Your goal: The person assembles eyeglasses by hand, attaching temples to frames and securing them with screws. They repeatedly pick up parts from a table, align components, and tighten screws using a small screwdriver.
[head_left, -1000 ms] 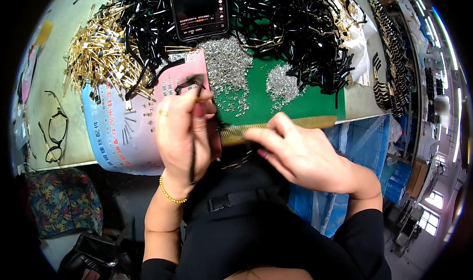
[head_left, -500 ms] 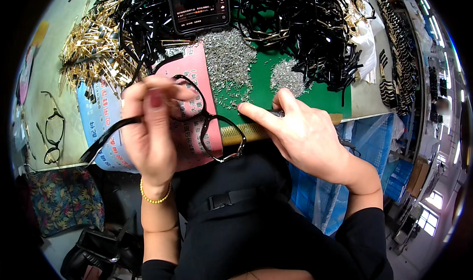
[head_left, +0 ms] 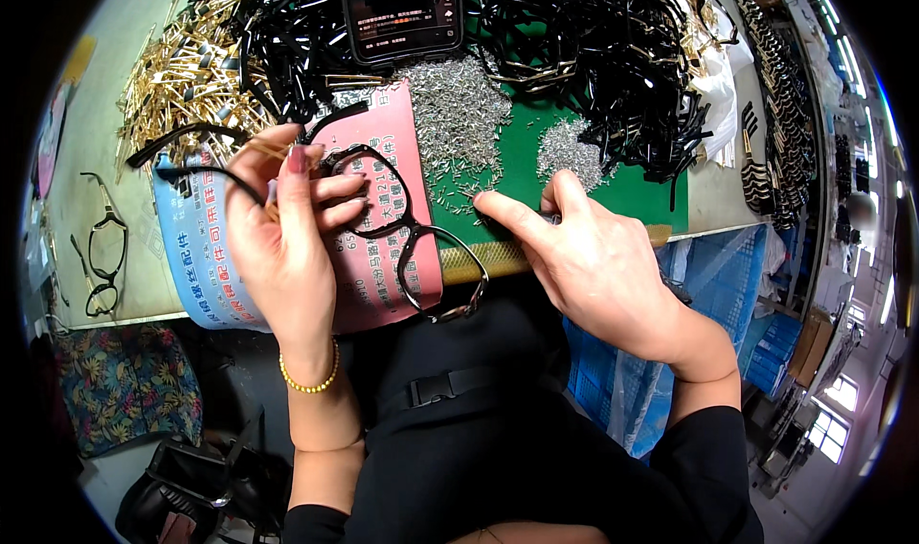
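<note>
Black glasses frame (head_left: 402,228), held over the pink card (head_left: 397,161) at the worktop (head_left: 86,151) edge, left hand (head_left: 282,228) fingers clamped on one end; right hand (head_left: 593,257), forefinger extended, fingers pinched together beside the silver screws (head_left: 455,123).

Your black glasses frame (head_left: 402,233) is held up over the pink sheet, lenses facing you, one temple folded out leftward; small silver screws (head_left: 450,123) lie heaped on the green mat.

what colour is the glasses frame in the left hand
Black, glossy. The glasses frame in the left hand shows best in the head view.
</note>
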A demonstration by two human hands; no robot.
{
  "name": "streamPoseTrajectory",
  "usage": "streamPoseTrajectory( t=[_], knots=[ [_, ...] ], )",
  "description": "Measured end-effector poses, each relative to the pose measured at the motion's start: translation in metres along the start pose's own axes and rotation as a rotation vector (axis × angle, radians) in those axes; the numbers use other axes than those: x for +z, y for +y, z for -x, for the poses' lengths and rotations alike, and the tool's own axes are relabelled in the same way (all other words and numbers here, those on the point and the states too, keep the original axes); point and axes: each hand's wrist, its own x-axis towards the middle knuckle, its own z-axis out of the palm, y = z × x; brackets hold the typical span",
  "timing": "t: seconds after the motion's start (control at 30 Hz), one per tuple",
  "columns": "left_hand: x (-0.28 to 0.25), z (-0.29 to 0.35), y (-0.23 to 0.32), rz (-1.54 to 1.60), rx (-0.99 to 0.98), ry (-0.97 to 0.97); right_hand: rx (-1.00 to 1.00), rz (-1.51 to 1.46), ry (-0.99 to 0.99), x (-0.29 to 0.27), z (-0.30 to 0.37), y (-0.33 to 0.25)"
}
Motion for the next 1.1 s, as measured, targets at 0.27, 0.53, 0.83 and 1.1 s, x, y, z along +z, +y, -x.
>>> streamPoseTrajectory(
  t=[0.27, 0.53, 0.83, 1.1],
  knots=[
    [-0.008, 0.017, 0.009, -0.231, -0.178, -0.369, -0.064, -0.087, -0.116, -0.012, -0.005, -0.002],
    [-0.011, 0.019, 0.004, -0.187, -0.065, -0.388, -0.239, -0.103, -0.123, -0.007, -0.019, -0.005],
    [-0.012, 0.02, 0.001, -0.431, 0.088, -0.448, -0.258, -0.117, -0.108, -0.004, -0.021, -0.001],
    [-0.01, 0.02, -0.004, -0.623, 0.315, -0.416, -0.259, -0.126, -0.098, -0.003, -0.022, -0.002]
  ],
)
